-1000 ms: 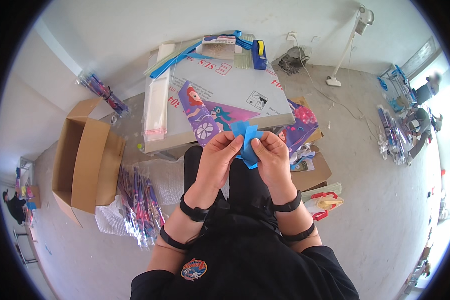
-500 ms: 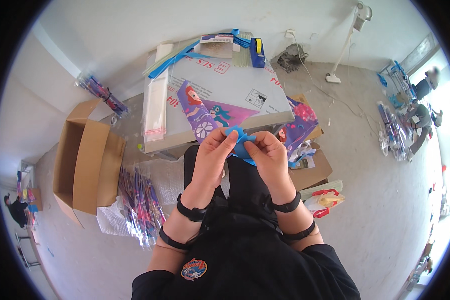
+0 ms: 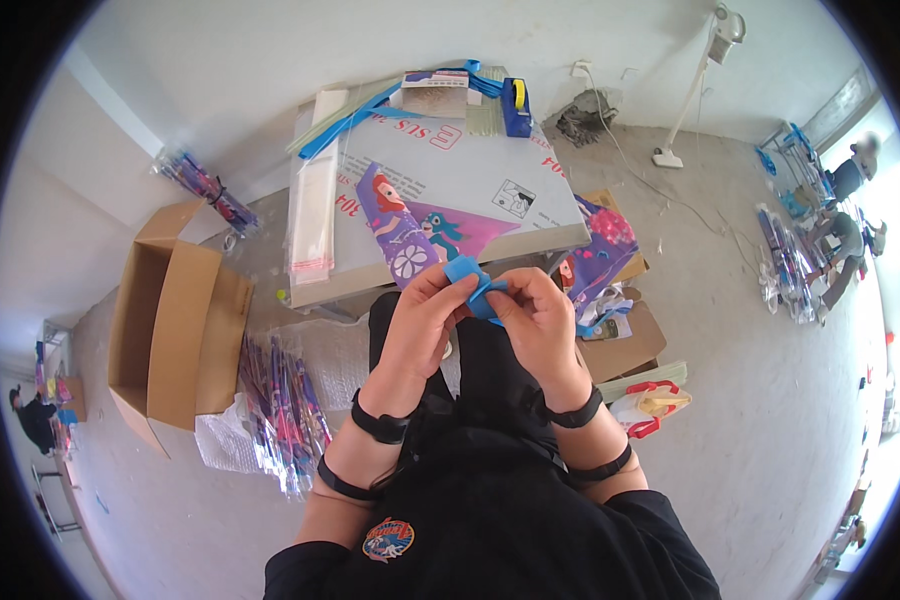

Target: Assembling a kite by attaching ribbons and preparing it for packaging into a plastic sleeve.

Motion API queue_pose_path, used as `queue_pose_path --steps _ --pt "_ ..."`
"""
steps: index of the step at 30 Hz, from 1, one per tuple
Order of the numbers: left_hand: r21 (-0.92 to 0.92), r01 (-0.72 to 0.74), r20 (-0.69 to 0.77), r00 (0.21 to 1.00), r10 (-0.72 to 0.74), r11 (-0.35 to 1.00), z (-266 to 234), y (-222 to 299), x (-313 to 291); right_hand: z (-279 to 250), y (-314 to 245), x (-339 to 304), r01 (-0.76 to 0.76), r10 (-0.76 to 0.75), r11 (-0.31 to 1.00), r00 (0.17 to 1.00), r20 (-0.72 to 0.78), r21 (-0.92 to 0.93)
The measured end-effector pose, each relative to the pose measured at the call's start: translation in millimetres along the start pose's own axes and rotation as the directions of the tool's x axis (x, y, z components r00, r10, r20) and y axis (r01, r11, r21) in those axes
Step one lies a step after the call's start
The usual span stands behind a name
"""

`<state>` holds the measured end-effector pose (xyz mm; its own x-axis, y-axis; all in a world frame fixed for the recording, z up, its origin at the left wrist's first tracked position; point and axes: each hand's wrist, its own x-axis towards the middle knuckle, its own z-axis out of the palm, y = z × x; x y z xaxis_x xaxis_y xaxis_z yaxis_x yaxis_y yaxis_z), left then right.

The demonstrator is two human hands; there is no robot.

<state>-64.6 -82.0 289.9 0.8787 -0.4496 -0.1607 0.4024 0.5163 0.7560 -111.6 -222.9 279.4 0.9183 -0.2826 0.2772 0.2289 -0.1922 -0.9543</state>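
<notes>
Centre of the frame: a blue strip point(image 3: 461, 268), apparently looped over itself, pinched by the left hand point(image 3: 420, 318) and the right hand point(image 3: 543, 322). The fold appears made, not released; fastening cannot be judged. Above, a purple printed sheet point(image 3: 406, 232) lies on the surface point(image 3: 425, 155).

A bright blue strip point(image 3: 461, 268), folded over itself, is pinched between both hands point(image 3: 420, 318).

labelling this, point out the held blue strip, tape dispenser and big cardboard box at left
blue strip point(image 3: 478, 298), head view, on its folded middle
tape dispenser point(image 3: 517, 122), head view, on its blue body
big cardboard box point(image 3: 178, 325), head view, on its tan panel
</notes>
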Motion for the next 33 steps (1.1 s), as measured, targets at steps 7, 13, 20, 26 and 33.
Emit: queue_pose_path --steps 7,13,20,26,33 --pt "-0.034 0.062 0.038 0.997 -0.061 0.997 -7 -4 2 0 -2 3 0.117 -0.117 0.992 0.993 0.014 -0.036" --pt "-0.035 0.069 0.007 0.998 -0.069 0.997 -6 -6 3 -2 -14 6 0.153 -0.146 0.986 0.985 0.093 -0.067" --pt "-0.040 0.098 0.020 0.995 -0.097 0.994 -12 -14 4 -8 -6 9 0.168 -0.143 0.978 0.972 0.185 -0.123" --pt "-0.061 0.019 -0.033 0.999 -0.021 0.998 -19 -22 14 -12 -5 16 0.238 -0.197 0.953 0.958 0.209 -0.190" --pt "-0.211 -0.086 -0.093 0.993 0.068 0.974 -20 6 26 -43 9 28 -0.140 -0.042 0.667 0.974 0.225 0.732"
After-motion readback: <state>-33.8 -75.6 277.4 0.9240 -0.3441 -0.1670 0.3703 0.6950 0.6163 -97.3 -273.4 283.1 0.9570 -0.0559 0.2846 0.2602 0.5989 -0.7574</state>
